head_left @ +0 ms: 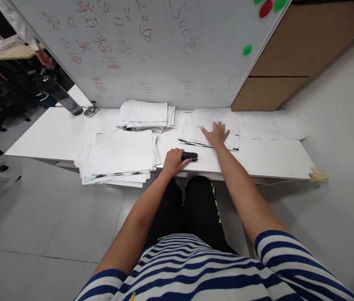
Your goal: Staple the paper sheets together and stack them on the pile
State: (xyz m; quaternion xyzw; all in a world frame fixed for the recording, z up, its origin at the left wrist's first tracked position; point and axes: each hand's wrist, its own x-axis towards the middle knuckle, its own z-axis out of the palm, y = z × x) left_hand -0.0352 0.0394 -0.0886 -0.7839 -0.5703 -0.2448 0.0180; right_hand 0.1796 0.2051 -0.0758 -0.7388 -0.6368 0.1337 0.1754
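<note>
My left hand (173,161) is closed around one end of a black stapler (189,156) near the front edge of the table. My right hand (217,134) lies with its fingers spread on a pile of printed sheets (206,119), palm down. To the left of my left hand is a large stack of paper (122,152), which juts over the table's front edge. Behind that stack sits a smaller pile of papers (143,113). Right of my right hand, more printed sheets (266,125) lie flat against the back.
A whiteboard (164,54) with red writing rises behind the white table (51,133). Cardboard boxes (280,50) stand at the back right. A bottle (60,94) leans near the left rear, beside a computer mouse (90,111). A wall (346,138) is on the right.
</note>
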